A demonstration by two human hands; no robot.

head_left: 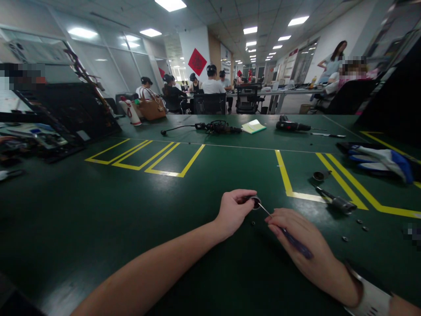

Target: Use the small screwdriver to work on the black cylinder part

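My left hand (230,213) is closed around a small round grey metal housing (255,204), its open end turned toward the right. In my right hand (304,245) lies a screwdriver (297,244) with a dark purple handle, and its thin shaft reaches to the housing's opening. Whether the tip touches anything inside is hidden. Just below the housing, a tiny ring-shaped part (253,223) rests on the green table (177,254). Right of my right hand lie a motor-like part (342,205), another round housing (319,176) and several small metal parts (344,239).
Yellow tape (164,174) marks boxes on the table. Farther back are a dark corded tool (219,127), a notepad (254,127), a power drill (292,124) and blue-white gloves (383,161). Equipment stands at left. Several people (211,83) sit beyond the table.
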